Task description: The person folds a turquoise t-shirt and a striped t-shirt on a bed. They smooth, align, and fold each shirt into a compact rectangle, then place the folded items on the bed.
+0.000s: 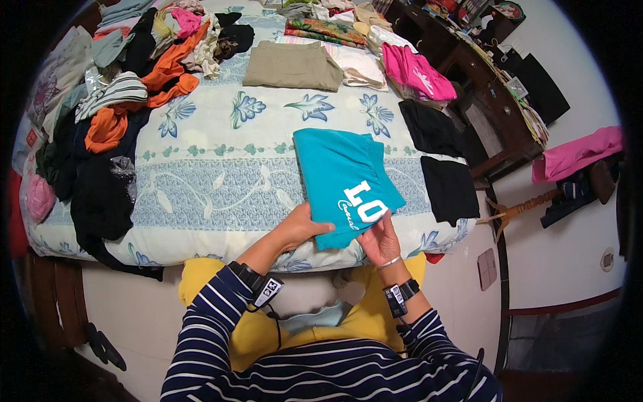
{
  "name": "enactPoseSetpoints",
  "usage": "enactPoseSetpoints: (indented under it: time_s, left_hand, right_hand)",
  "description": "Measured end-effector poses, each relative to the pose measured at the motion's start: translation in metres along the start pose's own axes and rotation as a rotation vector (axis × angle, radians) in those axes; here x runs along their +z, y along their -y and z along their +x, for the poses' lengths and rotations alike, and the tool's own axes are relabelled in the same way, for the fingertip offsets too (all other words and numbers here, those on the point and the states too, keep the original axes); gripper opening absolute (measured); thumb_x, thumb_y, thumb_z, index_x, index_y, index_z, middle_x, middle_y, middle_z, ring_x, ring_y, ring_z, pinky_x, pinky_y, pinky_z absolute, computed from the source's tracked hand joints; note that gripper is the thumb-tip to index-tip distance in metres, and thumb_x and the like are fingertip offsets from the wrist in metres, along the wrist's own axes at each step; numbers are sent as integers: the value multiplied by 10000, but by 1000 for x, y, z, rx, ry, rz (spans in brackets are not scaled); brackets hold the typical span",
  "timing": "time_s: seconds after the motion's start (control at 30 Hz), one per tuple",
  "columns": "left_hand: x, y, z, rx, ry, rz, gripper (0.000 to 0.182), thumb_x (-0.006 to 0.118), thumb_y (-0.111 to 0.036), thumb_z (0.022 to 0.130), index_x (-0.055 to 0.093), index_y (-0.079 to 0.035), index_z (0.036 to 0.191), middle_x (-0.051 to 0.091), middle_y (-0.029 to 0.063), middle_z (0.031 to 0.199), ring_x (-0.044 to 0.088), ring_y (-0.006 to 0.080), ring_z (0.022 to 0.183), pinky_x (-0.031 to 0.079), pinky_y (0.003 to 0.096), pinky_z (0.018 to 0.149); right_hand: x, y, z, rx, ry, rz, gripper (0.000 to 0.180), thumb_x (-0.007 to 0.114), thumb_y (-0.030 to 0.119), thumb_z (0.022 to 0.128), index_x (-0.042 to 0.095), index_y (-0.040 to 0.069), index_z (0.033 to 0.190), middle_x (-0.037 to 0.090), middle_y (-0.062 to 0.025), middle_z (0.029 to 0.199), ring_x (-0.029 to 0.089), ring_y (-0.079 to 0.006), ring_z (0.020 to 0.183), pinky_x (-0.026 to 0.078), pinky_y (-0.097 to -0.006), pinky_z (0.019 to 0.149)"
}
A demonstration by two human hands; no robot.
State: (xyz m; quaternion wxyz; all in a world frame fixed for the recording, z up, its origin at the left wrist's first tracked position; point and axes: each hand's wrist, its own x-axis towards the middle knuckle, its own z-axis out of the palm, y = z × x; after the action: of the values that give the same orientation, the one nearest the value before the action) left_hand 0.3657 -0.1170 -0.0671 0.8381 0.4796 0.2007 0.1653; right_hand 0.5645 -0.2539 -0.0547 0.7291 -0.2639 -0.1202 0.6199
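Observation:
A teal garment [334,171] with white printed lettering lies folded before me, its ribbed band toward the right. My left hand [301,228] grips its near left edge, thumb on top and fingers beneath. At the near right corner, my right hand [382,241] pinches the cloth between thumb and fingers. The near edge is lifted a little off the bed, while the far part appears to rest on the flowered bedspread [216,176]. To the right sit two folded black garments, one nearer [449,190] and one farther [431,128].
Loose clothes, including an orange garment [168,65] and a black one [103,196], heap along the left. Folded khaki trousers [291,65], white cloth [361,68] and a pink garment [418,73] lie at the back. A wooden desk [490,95] stands right of the bed.

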Motion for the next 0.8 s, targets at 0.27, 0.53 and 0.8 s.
enactPoseSetpoints:
  time_s: [0.27,0.53,0.8]
  left_hand:
    - [-13,-23,-5,8,-10,-308,439,714,-213,954,563,5,1304,650,128,1257,669,226,1084,572,388,947]
    - [-36,-26,8,113,-336,-332,291,672,-269,977,632,-31,1141,681,83,992,681,164,867,598,326,726]
    - [-47,-27,4,135,-360,-353,240,557,-243,1012,618,-44,1133,671,73,933,664,186,755,577,335,639]
  right_hand:
    - [19,-14,-7,-149,-146,-456,568,683,-17,918,444,23,1432,569,-112,1375,565,-260,1254,476,-398,1061]
    - [-3,10,-64,51,-224,-386,564,692,54,931,457,26,1443,594,-112,1354,591,-240,1217,498,-408,1025]
    - [32,16,-44,25,-288,-553,503,665,95,952,489,37,1419,620,-120,1326,624,-267,1170,525,-425,1002]
